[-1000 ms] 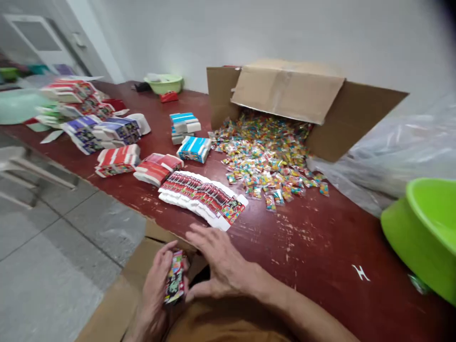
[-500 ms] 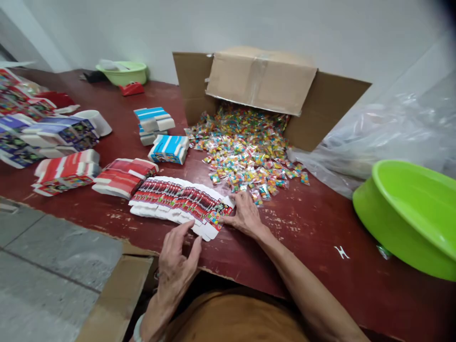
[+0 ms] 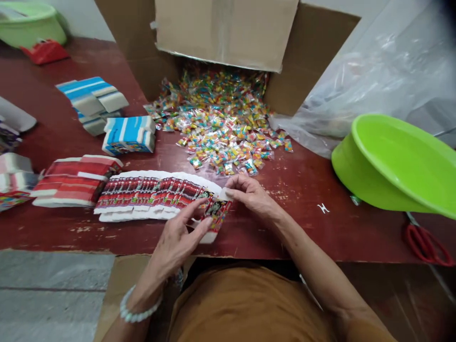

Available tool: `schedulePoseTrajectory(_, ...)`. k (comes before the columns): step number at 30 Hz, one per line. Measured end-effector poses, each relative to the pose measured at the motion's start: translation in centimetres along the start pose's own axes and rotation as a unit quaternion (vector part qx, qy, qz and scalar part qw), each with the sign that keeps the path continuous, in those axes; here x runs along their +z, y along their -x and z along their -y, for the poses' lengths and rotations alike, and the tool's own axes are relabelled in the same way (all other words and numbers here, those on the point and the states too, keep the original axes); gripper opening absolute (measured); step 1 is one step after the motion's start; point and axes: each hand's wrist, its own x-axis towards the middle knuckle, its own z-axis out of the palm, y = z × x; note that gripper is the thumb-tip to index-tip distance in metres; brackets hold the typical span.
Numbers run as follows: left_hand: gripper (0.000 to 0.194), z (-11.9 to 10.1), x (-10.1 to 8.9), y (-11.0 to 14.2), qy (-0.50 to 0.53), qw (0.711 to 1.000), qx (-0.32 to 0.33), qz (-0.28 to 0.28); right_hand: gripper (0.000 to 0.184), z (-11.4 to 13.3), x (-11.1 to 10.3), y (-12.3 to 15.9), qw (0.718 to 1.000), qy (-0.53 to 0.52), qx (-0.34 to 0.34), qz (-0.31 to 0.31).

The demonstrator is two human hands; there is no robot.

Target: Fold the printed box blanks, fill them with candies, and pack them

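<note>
A fanned row of flat red printed cartons (image 3: 149, 194) lies along the front of the dark red table (image 3: 285, 228). My left hand (image 3: 180, 237) and my right hand (image 3: 251, 197) both pinch the end carton (image 3: 215, 213) at the row's right end, lifting it off the row. Thumb and fingers of each hand are closed on its edges. A pile of small colourful wrapped candies (image 3: 221, 123) spills from a cardboard box (image 3: 221, 33) lying on its side behind the hands.
Stacks of blue-striped cartons (image 3: 128, 135) and red cartons (image 3: 74, 180) sit at the left. A green basin (image 3: 392, 166) stands at the right beside clear plastic sheeting (image 3: 384, 71). Red scissors (image 3: 425, 244) lie near the right front edge. Another green basin (image 3: 28, 23) is far left.
The left hand dropped the small pack it held below the table edge and came up. Both hands reached the row's right end and took hold of the end carton. The view tilted down.
</note>
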Motion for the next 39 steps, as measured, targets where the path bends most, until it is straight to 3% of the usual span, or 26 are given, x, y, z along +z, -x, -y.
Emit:
schedulePoseTrajectory(1, 0.053, -0.5, 0.1, -0.1, 0.092, 0.992, -0.044, 0.077, 0.021, 0.8, 0.2, 0.7, 0.999, -0.027, 0.003, 0.025)
schedulePoseTrajectory(4, 0.045, -2.2, 1.0, -0.2, 0.289, 0.917, -0.12, 0.249, 0.02, 2.4, 0.6, 2.1, 0.995, -0.068, 0.017, 0.07)
schedulePoseTrajectory(7, 0.039, -3.3, 2.7, -0.3, 0.386, 0.86, -0.156, 0.294, 0.018, 2.5, 0.4, 2.8, 0.995, -0.078, 0.008, 0.061)
schedulePoseTrajectory(11, 0.043, -3.4, 5.2, -0.4, 0.44, 0.839, -0.182, 0.264, 0.019, 1.5, -1.0, 3.7, 0.996, -0.075, 0.015, 0.044)
schedulePoseTrajectory(13, 0.043, -3.5, 6.3, -0.5, 0.434, 0.841, -0.189, 0.262, 0.031, 1.1, -1.9, 4.5, 0.996, -0.082, 0.013, 0.043)
schedulePoseTrajectory(16, 0.037, -4.2, 7.5, -0.6, 0.421, 0.854, -0.21, 0.223, 0.046, 0.8, -3.1, 5.7, 0.995, -0.091, -0.007, 0.035)
schedulePoseTrajectory(19, 0.031, -5.3, 8.5, -0.4, 0.383, 0.886, -0.207, 0.159, 0.051, 0.6, -3.8, 6.7, 0.996, -0.092, -0.003, 0.014)
schedulePoseTrajectory(23, 0.03, -6.0, 9.7, 0.0, 0.343, 0.914, -0.199, 0.083, 0.032, 0.6, -3.7, 7.5, 0.994, -0.087, 0.058, 0.028)
schedulePoseTrajectory(25, 0.034, -5.8, 10.2, 0.1, 0.336, 0.919, -0.197, 0.053, 0.025, 0.6, -3.5, 7.6, 0.999, -0.036, 0.037, -0.001)
schedulePoseTrajectory(29, 0.048, -5.2, 10.6, 0.3, 0.308, 0.941, -0.143, -0.008, 0.015, 0.4, -3.3, 7.5, 0.991, 0.079, -0.05, -0.097)
schedulePoseTrajectory(32, 0.067, -5.4, 10.9, 0.6, 0.301, 0.947, -0.101, -0.058, 0.019, -0.2, -3.6, 7.5, 0.993, 0.025, -0.04, -0.109)
schedulePoseTrajectory(35, 0.078, -5.6, 11.7, 1.1, 0.285, 0.952, -0.073, -0.085, 0.045, -0.8, -3.7, 7.7, 0.99, -0.042, -0.011, -0.134)
schedulePoseTrajectory(39, 0.066, -5.3, 12.3, 1.3, 0.239, 0.965, -0.018, -0.105, 0.029, -0.9, -3.7, 8.0, 0.989, -0.057, -0.034, -0.135)
